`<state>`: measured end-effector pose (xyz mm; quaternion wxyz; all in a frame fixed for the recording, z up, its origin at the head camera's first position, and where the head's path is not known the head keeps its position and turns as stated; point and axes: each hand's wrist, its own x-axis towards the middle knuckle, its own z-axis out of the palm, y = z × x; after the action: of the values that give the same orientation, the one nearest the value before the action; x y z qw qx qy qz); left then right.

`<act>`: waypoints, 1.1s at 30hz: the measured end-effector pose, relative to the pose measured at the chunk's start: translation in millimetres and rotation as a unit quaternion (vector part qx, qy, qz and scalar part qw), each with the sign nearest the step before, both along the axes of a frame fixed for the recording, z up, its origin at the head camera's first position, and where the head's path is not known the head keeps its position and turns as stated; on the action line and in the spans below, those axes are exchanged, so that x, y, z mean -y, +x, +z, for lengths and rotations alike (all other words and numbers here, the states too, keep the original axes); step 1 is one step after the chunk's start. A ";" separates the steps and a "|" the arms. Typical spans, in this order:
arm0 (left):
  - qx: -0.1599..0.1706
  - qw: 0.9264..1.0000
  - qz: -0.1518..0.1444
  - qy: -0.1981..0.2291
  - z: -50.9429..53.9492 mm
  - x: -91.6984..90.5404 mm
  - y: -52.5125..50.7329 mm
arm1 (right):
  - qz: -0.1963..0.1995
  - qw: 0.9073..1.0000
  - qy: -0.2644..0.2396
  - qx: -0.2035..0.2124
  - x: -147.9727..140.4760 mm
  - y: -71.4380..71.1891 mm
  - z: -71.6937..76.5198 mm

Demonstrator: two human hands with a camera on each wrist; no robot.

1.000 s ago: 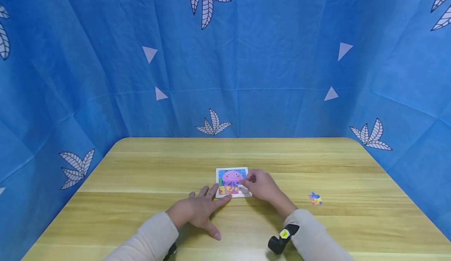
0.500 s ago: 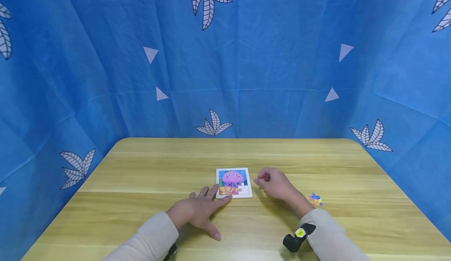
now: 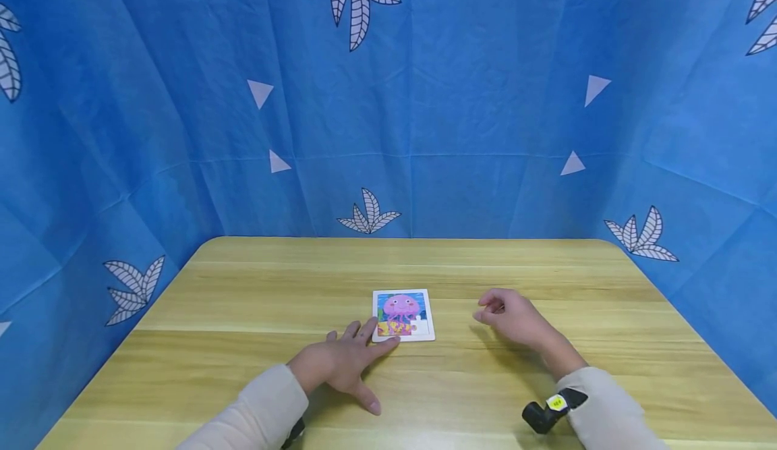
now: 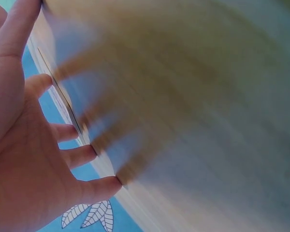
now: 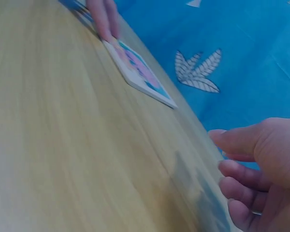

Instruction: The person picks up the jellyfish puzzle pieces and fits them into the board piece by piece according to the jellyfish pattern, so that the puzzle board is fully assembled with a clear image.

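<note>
A white-framed jigsaw puzzle (image 3: 403,305) with a pink jellyfish lies flat in the middle of the table. Its lower right corner has a white, piece-shaped gap. My left hand (image 3: 342,362) is spread out, with fingertips touching the puzzle's left and front edges; the left wrist view shows these straight fingers (image 4: 99,189) reaching the tabletop. To the right of the puzzle, apart from it, my right hand (image 3: 516,318) hovers with loosely curled fingers. No held thing shows between its thumb (image 5: 237,139) and fingers in the right wrist view.
The wooden table (image 3: 291,281) has rounded far corners. Behind it and along its sides hangs a blue curtain (image 3: 461,99) printed with leaves and triangles. A black wrist camera (image 3: 549,413) sits at my right cuff.
From the puzzle's right edge, my right hand has moved away to the right. Its arm now hides the loose puzzle piece that was visible at the right. My left hand has stayed put.
</note>
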<state>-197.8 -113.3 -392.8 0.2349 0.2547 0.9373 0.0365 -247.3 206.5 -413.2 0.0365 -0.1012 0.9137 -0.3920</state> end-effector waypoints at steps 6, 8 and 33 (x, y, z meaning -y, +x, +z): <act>0.001 1.000 0.000 -0.003 0.2 0.0 -0.5 | 0.018 1.000 0.000 0.017 -22.8 4.8 1.0; 0.001 1.000 0.000 -0.005 0.1 0.2 -0.6 | 0.026 0.999 0.005 0.024 -29.2 5.8 0.6; 0.003 1.000 0.002 -0.002 0.9 0.7 -0.7 | 0.029 0.996 0.038 0.074 -91.3 25.0 0.0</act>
<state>-198.5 -113.9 -391.8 0.2380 0.2522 0.9373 0.0354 -222.3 297.9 -413.1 0.1191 -0.0970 0.9194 -0.3620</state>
